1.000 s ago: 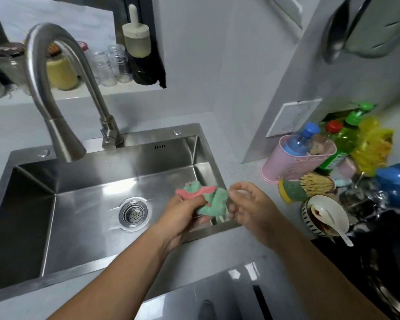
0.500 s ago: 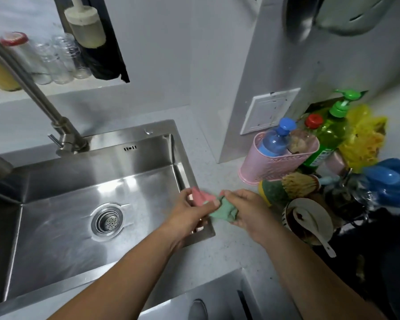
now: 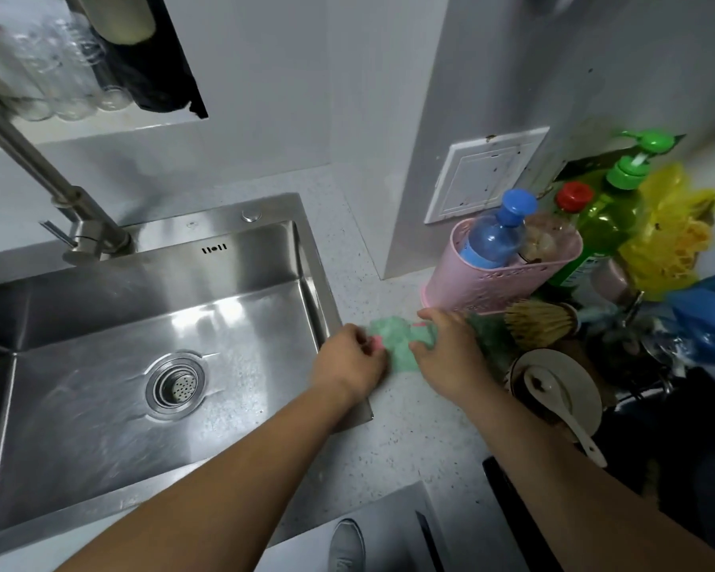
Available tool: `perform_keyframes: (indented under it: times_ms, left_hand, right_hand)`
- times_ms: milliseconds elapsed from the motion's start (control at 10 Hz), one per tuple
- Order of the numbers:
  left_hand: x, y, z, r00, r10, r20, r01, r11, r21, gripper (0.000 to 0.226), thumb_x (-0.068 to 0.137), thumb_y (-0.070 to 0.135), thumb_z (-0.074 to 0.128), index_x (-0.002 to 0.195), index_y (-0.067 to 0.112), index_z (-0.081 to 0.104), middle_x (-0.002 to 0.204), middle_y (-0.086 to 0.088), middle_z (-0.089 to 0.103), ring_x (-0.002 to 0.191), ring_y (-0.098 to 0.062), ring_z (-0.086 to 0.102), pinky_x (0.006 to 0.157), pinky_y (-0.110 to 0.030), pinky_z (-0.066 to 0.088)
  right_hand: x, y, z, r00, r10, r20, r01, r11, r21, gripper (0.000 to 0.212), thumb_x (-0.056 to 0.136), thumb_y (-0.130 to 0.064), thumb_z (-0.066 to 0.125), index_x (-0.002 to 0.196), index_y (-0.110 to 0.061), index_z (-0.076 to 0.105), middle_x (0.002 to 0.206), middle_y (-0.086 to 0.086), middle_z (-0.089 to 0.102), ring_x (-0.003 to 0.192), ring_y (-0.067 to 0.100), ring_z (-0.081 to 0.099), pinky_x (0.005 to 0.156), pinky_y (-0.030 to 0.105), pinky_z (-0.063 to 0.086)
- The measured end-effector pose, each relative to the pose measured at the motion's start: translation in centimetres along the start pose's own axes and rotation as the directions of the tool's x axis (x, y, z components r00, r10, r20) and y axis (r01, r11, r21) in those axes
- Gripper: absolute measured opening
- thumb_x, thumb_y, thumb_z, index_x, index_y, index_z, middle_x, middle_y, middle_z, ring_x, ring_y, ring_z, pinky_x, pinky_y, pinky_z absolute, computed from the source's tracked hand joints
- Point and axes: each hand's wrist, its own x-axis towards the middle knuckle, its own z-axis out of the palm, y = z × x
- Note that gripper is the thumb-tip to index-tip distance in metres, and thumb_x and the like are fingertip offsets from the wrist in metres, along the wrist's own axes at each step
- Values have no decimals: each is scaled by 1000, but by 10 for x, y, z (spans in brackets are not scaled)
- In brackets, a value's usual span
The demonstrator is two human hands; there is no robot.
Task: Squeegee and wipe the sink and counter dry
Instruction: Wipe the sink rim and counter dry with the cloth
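While both hands work at the right edge of the stainless steel sink [image 3: 100,365], a green cloth [image 3: 401,348] with a pink border lies between them on the speckled counter [image 3: 409,439], in the middle of the frame, just beside the sink rim. The left hand [image 3: 347,371] has its fingers curled closed on the pink corner of the cloth, and this hand sits partly over the sink rim. The right hand [image 3: 446,353] pinches the other end with bent fingers, so the cloth appears stretched or spread between the two hands. How firm each grip is, I cannot tell, because the picture is a little blurred there. The sink basin looks mostly empty, with the drain strainer [image 3: 175,383] at lower left of centre and the faucet [image 3: 50,192] at upper left. I judge that the person is preparing to wipe the counter strip beside the sink. The danger is on the right side: a pink perforated caddy [image 3: 500,278] with a blue-capped bottle [image 3: 496,233] stands near the right hand, and a bristle brush [image 3: 537,319] and a bowl with a white spoon [image 3: 554,390] are just beside the wrist. A wide wiping stroke to the right could push the caddy over or knock the spoon out of the bowl. Also, if the cloth is bunched, it may only smear the water.
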Motion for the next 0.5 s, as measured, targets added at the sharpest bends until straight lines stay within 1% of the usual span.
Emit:
perform_keyframes:
  times_ms: [100,200,300,400,500]
  left_hand:
    - [1,1,1,998,53,-23,-51,995,81,45,87,42,66,124,19,52,118,0,57,103,-24,63,88,-38,53]
    - [3,4,3,997,78,6,-78,986,149,33,92,36,62,119,18,56,112,-2,65,98,-24,64,86,-40,55]
    - [0,4,7,994,102,35,-106,983,153,22,97,36,55,105,16,62,100,-4,70,91,-25,65,82,-39,56]
    - [-4,-1,0,994,111,22,-113,985,128,31,95,36,59,118,15,59,106,-5,68,97,-26,65,84,-38,54]
    - [-11,-18,-19,996,92,4,-92,993,78,41,93,40,63,126,16,56,108,-4,68,98,-24,65,85,-34,53]
  right_hand:
    - [-11,4,8,988,-99,-116,77,980,-182,32,89,-21,65,120,-17,64,127,6,53,121,28,43,101,39,43]
    - [-11,7,11,992,-129,15,129,959,-251,30,91,-24,63,120,-19,67,127,3,55,121,26,42,104,37,38]
    - [-10,11,7,985,-159,61,170,928,-331,29,90,-18,63,118,-22,69,123,0,56,117,24,45,99,34,42]
    - [-11,9,7,987,-139,79,159,916,-367,36,87,-10,62,120,-22,68,122,2,55,117,25,47,98,36,44]
    - [-19,0,8,991,-126,49,135,909,-395,42,83,-3,64,122,-19,67,129,5,51,123,26,43,102,40,43]
